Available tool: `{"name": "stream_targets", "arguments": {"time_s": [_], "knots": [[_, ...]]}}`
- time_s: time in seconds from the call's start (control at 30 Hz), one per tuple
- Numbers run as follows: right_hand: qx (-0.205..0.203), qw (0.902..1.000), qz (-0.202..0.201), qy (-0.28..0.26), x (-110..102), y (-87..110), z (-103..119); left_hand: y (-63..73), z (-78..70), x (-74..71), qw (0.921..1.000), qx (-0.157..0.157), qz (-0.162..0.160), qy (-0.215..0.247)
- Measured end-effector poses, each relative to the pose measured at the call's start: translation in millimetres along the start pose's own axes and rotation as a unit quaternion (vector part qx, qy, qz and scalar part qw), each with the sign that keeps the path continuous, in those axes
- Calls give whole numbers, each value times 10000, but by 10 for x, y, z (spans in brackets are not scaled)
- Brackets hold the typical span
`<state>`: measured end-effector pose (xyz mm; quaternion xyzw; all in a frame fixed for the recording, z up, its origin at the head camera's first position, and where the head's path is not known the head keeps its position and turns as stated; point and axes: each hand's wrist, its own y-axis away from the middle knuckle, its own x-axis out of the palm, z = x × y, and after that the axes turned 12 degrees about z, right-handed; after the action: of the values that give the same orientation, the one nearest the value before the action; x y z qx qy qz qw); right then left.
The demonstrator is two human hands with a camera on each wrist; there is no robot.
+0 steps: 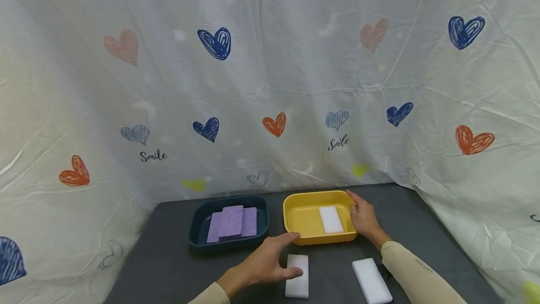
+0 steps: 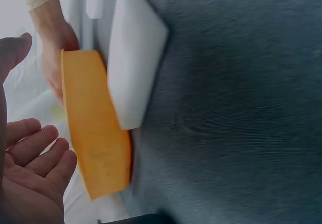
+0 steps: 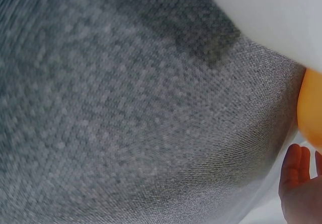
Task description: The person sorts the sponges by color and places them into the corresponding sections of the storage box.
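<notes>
My left hand (image 1: 267, 261) hovers over a white sponge block (image 1: 297, 286), thumb and fingers spread, nothing between them. Its fingertips reach close to the front left corner of a yellow tray (image 1: 301, 239). In the left wrist view the left palm (image 2: 32, 189) shows with loosely bent fingers. At the tray's right end, my right hand (image 1: 366, 217) holds the rim, its thumb side over the edge. One white sponge block (image 1: 331, 220) lies inside that tray. Another white block (image 1: 372, 280) lies on the table near my right forearm.
Left of the yellow tray stands a dark blue tray (image 1: 194, 229) with purple sponges (image 1: 231, 222), one resting on top of others. Both trays are on a dark grey table (image 1: 168, 257). A white curtain (image 1: 270, 69) printed with hearts hangs behind and along the sides.
</notes>
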<state>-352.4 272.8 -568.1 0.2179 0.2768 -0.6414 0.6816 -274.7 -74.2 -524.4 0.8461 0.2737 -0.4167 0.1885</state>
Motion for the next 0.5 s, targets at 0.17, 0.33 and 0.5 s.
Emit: {"name": "stream_targets", "arguments": {"time_s": [0.17,0.33,0.5], "knots": [[22,10000,-15,27,-15,-10,10,51,31,77,9997,7,188,134],[50,10000,1,11,-18,4,14,65,31,158,9987,39,470,-178],[23,10000,-18,5,-11,14,10,69,51,228,9957,-20,753,-541]]}}
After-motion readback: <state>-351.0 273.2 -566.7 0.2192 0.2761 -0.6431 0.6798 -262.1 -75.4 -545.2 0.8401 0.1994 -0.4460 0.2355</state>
